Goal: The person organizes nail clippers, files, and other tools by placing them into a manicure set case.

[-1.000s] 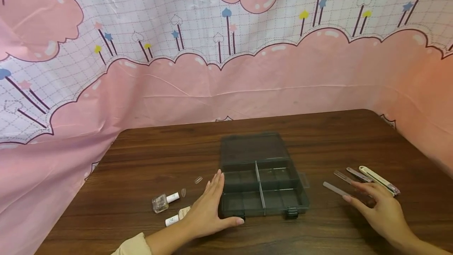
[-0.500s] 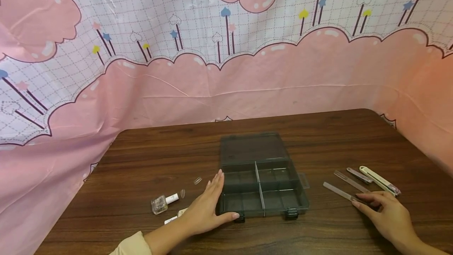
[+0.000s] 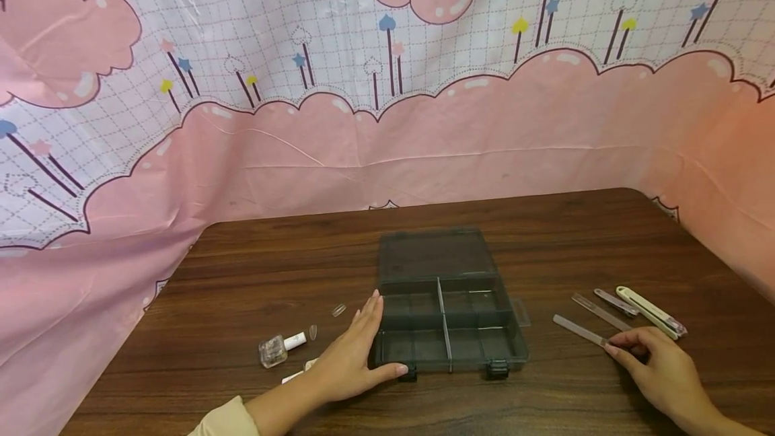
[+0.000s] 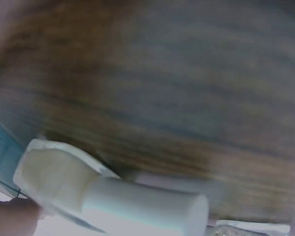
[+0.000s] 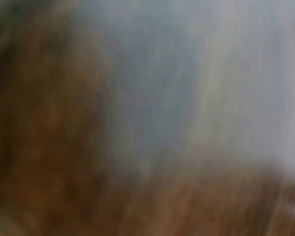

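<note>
My left hand lies with straight fingers along the left side of a dark translucent divided box, its thumb by the front latch. The box's lid is laid back. At the right, my right hand pinches the near end of a whitish nail file between thumb and fingers. Beside it lie a clear flat strip, a nail clipper and a cream utility knife. In the left wrist view, a cream nail polish bottle with a white cap shows close up. The right wrist view is blurred.
Left of the box lie a glittery nail polish bottle and small clear nail tips. The left forearm partly covers the cream bottle in the head view. A patterned pink cloth hangs behind the wooden table.
My right hand has drawn back toward the near end of the nail file, and its thumb and fingers have come together there. My left hand stays by the box.
</note>
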Demonstrator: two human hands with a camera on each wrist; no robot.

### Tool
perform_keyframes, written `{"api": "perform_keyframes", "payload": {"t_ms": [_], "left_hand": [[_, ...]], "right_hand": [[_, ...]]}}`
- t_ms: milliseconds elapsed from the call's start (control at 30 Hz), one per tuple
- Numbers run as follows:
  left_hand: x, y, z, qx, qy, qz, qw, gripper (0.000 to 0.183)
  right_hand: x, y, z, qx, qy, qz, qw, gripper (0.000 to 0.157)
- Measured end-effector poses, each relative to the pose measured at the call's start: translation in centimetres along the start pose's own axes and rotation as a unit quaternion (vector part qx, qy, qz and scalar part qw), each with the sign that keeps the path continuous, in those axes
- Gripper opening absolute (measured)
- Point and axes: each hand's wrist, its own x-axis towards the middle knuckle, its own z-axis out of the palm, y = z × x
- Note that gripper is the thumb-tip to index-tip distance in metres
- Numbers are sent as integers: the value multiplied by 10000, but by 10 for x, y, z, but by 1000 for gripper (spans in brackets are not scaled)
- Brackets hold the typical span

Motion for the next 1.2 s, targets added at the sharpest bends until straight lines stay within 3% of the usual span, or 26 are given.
{"api": "perform_keyframes", "payload": {"t_ms": [367, 567, 733, 933, 1200], "left_hand": [[-3, 2, -1, 308, -26, -305, 9991, 101], [-4, 4, -1, 942, 16, -424, 9946, 100], [-4, 5, 0, 1404, 109, -436, 9891, 102], [-3, 8, 1, 1571, 144, -438, 9865, 105], [1, 11, 6, 1714, 241, -583, 9832, 108]], "right_hand": [[8, -5, -5, -118, -424, 104, 9990, 8], [19, -14, -5, 114, -52, -254, 9996, 9], [29, -26, -3, 404, -69, -377, 9984, 9], [38, -44, -2, 665, 66, -666, 9955, 12], [53, -67, 2, 850, -133, -809, 9930, 11]]}}
